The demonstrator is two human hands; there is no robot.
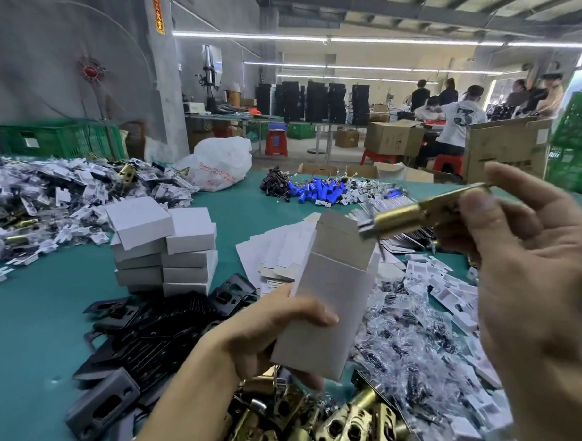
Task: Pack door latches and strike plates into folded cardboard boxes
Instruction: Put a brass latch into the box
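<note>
Brass latch (402,213), pinched in right hand (532,276), sat at two o'clock from box (332,285) gripped by left hand (281,324); judged that its bolt end needed to enter the open top squarely, clear of the flap (342,233).

Brass latch (416,211) motion-blurred, its rear hidden by right hand (532,276), that hand cropped at frame edge

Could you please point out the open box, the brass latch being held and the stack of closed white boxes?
open box (336,285): head view, white front face.
brass latch (398,217): head view, its round barrel.
stack of closed white boxes (188,258): head view, side of a middle box.
</note>
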